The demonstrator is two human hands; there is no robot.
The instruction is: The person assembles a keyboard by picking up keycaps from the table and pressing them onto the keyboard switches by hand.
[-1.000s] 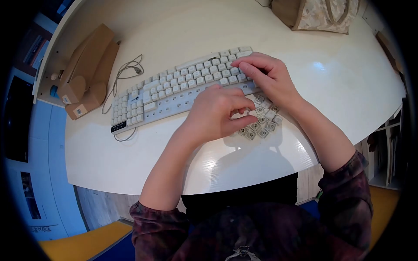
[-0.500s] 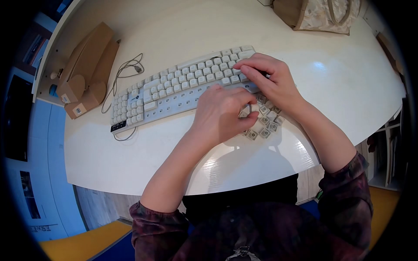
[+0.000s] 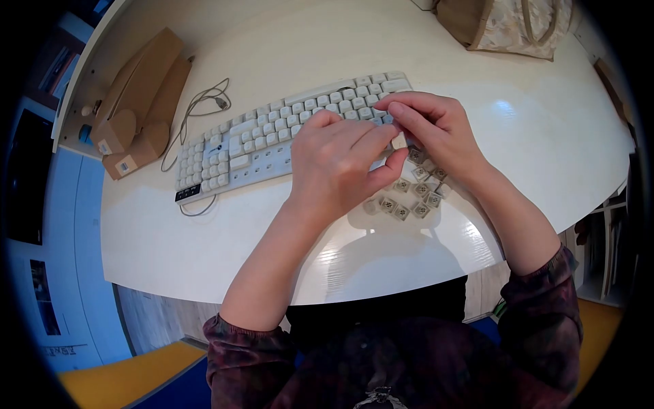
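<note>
A pale keyboard (image 3: 286,128) lies at a slant across the desk, with bare switch mounts along part of its near rows. My left hand (image 3: 340,155) hovers over its near edge, thumb and forefinger pinching a whitish keycap (image 3: 399,141). Just to the right, my right hand (image 3: 443,131) is curled at the keyboard's right end, thumb and forefinger brought together; whatever they grip is hidden. Several loose keycaps (image 3: 422,208) lie on the desk below the two hands, many with their hollow undersides up.
A cable (image 3: 185,129) loops beside the keyboard's left end. Folded brown cardboard (image 3: 139,119) stands at the desk's left side. At the back right sits a beige patterned bag (image 3: 514,27). The desk's curved front edge (image 3: 381,297) runs close to my body.
My left hand has risen slightly toward my right hand, and a keycap now shows between its fingers. The right hand stays near the keyboard's right end. The view has shifted a little.
</note>
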